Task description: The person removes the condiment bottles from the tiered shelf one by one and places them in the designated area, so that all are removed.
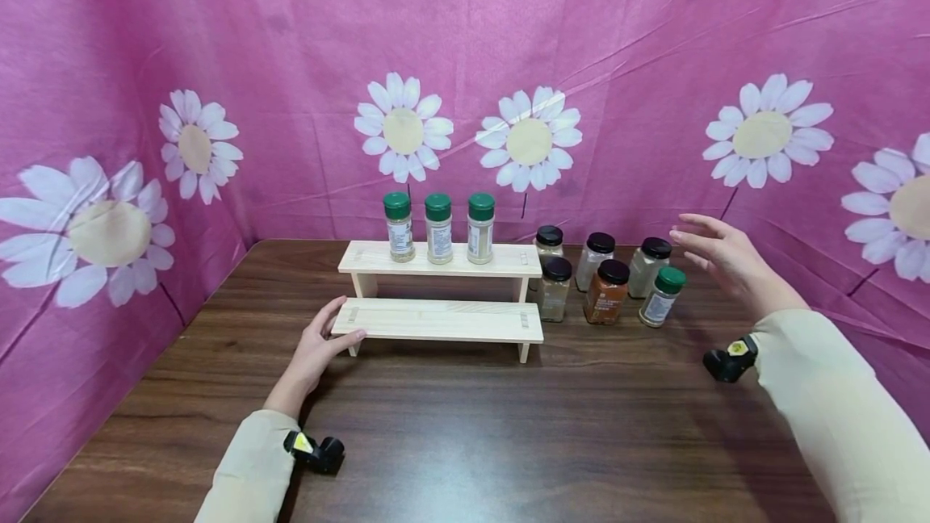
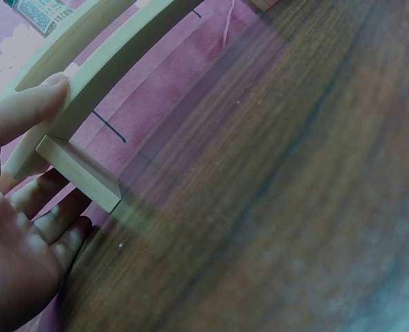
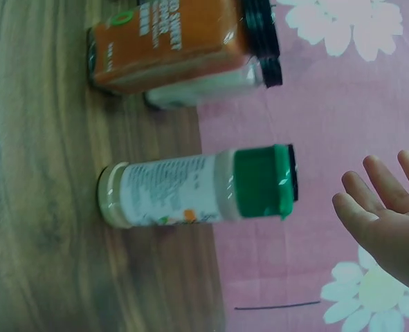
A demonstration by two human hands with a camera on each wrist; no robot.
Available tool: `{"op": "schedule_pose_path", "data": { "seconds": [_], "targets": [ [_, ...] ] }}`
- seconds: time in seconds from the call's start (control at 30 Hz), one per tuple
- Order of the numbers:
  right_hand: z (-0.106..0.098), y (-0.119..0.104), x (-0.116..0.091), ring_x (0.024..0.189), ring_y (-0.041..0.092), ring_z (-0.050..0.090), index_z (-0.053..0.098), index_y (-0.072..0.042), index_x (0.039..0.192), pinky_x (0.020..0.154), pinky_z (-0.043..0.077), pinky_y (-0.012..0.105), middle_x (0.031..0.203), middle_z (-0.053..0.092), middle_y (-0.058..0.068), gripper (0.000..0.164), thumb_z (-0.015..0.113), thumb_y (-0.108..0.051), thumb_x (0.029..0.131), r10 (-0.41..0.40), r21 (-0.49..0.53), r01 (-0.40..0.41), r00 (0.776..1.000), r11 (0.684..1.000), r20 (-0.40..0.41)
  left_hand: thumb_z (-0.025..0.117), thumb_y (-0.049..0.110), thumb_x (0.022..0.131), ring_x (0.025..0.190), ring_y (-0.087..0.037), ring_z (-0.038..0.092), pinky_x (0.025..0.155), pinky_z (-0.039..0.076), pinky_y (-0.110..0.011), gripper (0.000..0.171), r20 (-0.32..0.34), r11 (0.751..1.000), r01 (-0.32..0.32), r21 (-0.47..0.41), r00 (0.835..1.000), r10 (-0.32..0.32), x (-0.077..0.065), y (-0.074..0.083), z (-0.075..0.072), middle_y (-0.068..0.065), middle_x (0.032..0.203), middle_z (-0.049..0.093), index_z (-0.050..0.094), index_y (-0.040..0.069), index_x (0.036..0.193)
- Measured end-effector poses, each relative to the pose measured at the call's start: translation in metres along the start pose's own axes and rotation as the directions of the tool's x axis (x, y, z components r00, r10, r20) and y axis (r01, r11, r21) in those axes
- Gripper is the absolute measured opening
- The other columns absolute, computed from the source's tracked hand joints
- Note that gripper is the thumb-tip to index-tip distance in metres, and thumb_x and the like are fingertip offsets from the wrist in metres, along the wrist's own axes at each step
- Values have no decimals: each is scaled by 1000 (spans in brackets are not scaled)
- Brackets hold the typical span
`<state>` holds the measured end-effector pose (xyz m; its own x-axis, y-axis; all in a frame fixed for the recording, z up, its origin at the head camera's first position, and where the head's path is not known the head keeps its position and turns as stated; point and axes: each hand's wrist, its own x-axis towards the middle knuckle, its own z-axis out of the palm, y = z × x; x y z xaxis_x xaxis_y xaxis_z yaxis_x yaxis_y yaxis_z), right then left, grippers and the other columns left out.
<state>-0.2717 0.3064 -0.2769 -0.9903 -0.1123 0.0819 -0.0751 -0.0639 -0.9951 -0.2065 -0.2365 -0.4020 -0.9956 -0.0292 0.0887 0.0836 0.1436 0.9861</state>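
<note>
My left hand (image 1: 322, 343) grips the left end of the lower shelf of a two-step wooden rack (image 1: 443, 321). In the left wrist view its thumb (image 2: 41, 107) lies on the board and the other fingers reach round behind the end. On the rack's upper step stand three green-capped spice jars (image 1: 439, 231) in a row. Off to the right, my right hand (image 1: 715, 253) hovers with spread fingers, holding nothing. Nearest to it are a green-capped spice jar (image 1: 661, 299) and a black-lidded jar of pale contents (image 1: 647, 269), both upright on the table and apart from the hand.
Several black-lidded jars cluster right of the rack, among them one with orange-red powder (image 1: 606, 293) and a tan one (image 1: 555, 290) close to the rack's end. Behind the dark wooden table (image 1: 465, 434) hangs a pink cloth (image 1: 625, 39) with daisies.
</note>
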Motion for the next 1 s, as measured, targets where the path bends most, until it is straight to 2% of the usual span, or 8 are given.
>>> {"op": "schedule_pose_path", "data": {
  "seconds": [0.1, 0.2, 0.4, 0.57, 0.73, 0.9, 1.0],
  "targets": [
    [5, -4, 2, 83, 7, 56, 56, -18, 99, 72, 41, 19, 90, 61, -5, 25, 57, -1, 81, -16, 74, 13, 999, 997, 37, 64, 6, 77, 92, -1, 47, 82, 32, -18, 72, 1, 1000, 6, 4, 1000, -6, 0, 0, 0, -21, 124, 42, 22, 6, 135],
    [12, -6, 5, 85, 7, 56, 57, -17, 98, 72, 42, 18, 90, 61, -4, 24, 57, 0, 81, -22, 98, 17, 999, 995, 50, 64, 6, 77, 92, -1, 47, 82, 32, -18, 72, 2, 1000, 10, 6, 1000, -10, 0, 0, 0, -21, 124, 42, 22, 6, 135],
    [28, -10, 11, 90, 3, 51, 52, -20, 104, 85, 35, 24, 93, 58, -10, 27, 59, -8, 81, -7, -46, 8, 1000, 999, 23, 64, 8, 77, 91, -1, 47, 82, 32, -19, 72, -4, 1000, 17, 10, 1000, -17, 1, 0, 0, -21, 123, 42, 22, 6, 135],
    [46, -9, 18, 94, 4, 48, 48, -16, 111, 92, 28, 29, 98, 54, -7, 32, 59, -10, 82, -3, -18, 4, 998, 1000, 56, 64, 7, 77, 91, -2, 48, 81, 33, -19, 72, -9, 999, 35, 1, 999, -35, 1, -1, 0, -21, 123, 42, 22, 7, 135],
    [65, -6, 23, 101, 8, 43, 42, -13, 119, 97, 21, 35, 106, 48, -2, 42, 61, -16, 81, 7, -77, -2, 997, 997, 70, 64, 6, 77, 90, -2, 48, 81, 33, -18, 72, -9, 1000, 23, -2, 1000, -23, 0, -1, 0, -21, 123, 42, 22, 7, 136],
    [81, 1, 28, 104, 13, 42, 41, -10, 119, 97, 15, 43, 107, 47, 0, 42, 60, -15, 82, 5, -75, 3, 995, 997, 103, 64, 6, 77, 90, -1, 48, 81, 32, -18, 72, -10, 1000, 16, -5, 1000, -16, 1, -1, 1, -21, 123, 42, 22, 7, 135],
    [90, 4, 31, 103, 12, 42, 42, -11, 118, 97, 17, 43, 106, 46, -1, 41, 60, -16, 82, 9, -83, 0, 994, 997, 113, 64, 5, 76, 89, -1, 49, 81, 32, -18, 71, -13, 1000, 17, -11, 1000, -17, 1, -1, 0, -22, 122, 43, 23, 7, 135]
  ]
}}
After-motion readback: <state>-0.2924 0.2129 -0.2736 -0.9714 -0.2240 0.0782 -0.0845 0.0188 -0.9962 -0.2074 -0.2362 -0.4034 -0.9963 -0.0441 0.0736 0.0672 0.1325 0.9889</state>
